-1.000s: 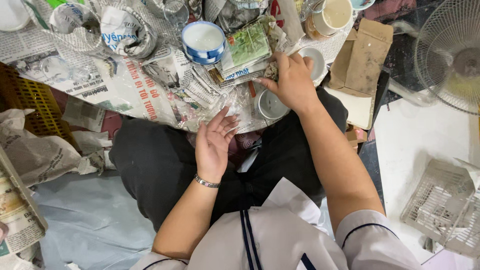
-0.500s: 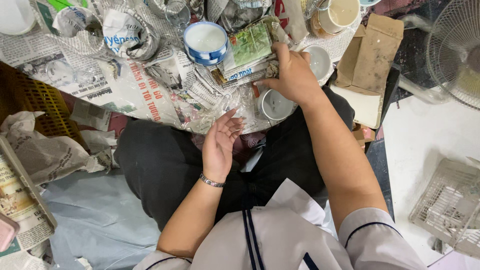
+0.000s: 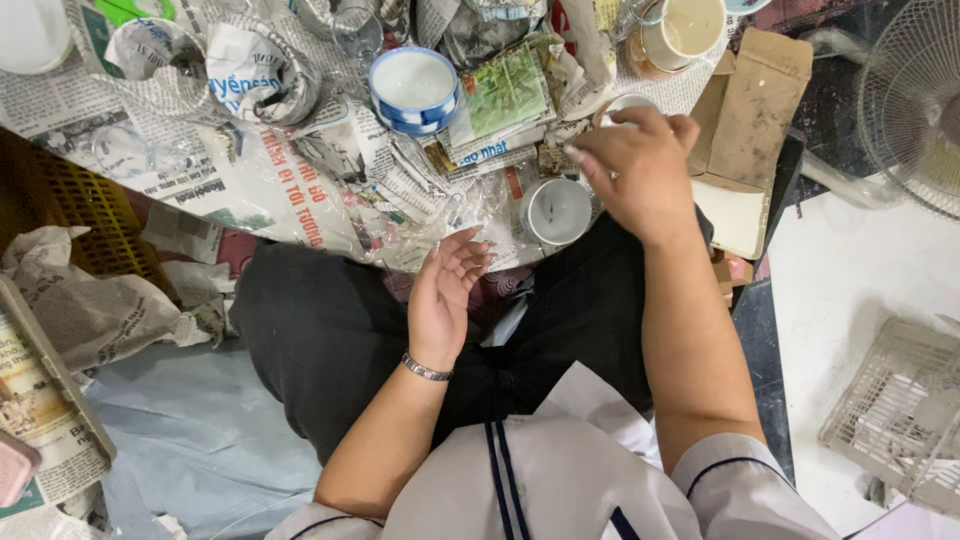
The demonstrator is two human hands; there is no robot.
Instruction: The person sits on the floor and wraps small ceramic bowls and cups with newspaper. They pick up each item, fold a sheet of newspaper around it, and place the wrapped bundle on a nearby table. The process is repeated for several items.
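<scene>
My right hand (image 3: pixel 638 168) is curled over a small white cup (image 3: pixel 628 101) on the newspaper-covered floor; only the cup's rim shows above my knuckles. My left hand (image 3: pixel 447 293) rests palm up over my lap, fingers apart and holding nothing, with a metal bracelet at the wrist. Between my hands stands another small white cup (image 3: pixel 557 209), upright and touched by neither hand. A blue-and-white bowl (image 3: pixel 413 86) sits further off on the spread newspaper (image 3: pixel 290 190), beside a folded green printed sheet (image 3: pixel 503 92).
Paper-wrapped bundles (image 3: pixel 255 80) and a clear glass (image 3: pixel 356 30) lie at the far side. A brown cardboard box (image 3: pixel 752 115) and a fan (image 3: pixel 915 100) are at the right, a white plastic basket (image 3: pixel 898 410) at the lower right. A yellow crate (image 3: pixel 70 215) and crumpled paper (image 3: pixel 95 305) are at the left.
My right hand has shifted right, off the stacked papers and onto the small white cup. My left hand stays palm up over my lap.
</scene>
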